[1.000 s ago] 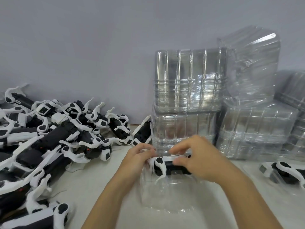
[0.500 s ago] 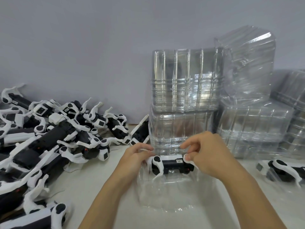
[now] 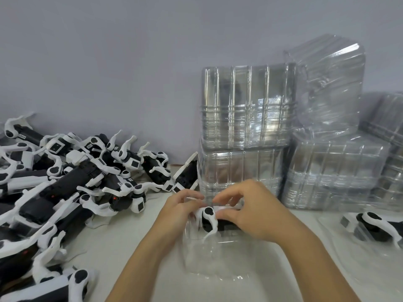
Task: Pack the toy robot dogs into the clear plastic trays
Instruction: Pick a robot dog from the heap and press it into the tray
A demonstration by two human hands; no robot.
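Note:
A black and white toy robot dog (image 3: 210,219) lies at the far end of a clear plastic tray (image 3: 218,256) in the middle of the table. My left hand (image 3: 181,211) grips the dog's left end with curled fingers. My right hand (image 3: 253,211) covers its right half, with the thumb on the body and the fingers curled over the top. Most of the dog's body is hidden under my right hand.
A big heap of robot dogs (image 3: 72,188) fills the left side. Stacks of clear trays (image 3: 246,131) stand against the grey wall behind my hands and to the right. Another dog (image 3: 379,225) lies in a tray at the right edge.
My right hand has come down over the dog's body, hiding the label that showed before. The dog stays at the tray's far end between both hands.

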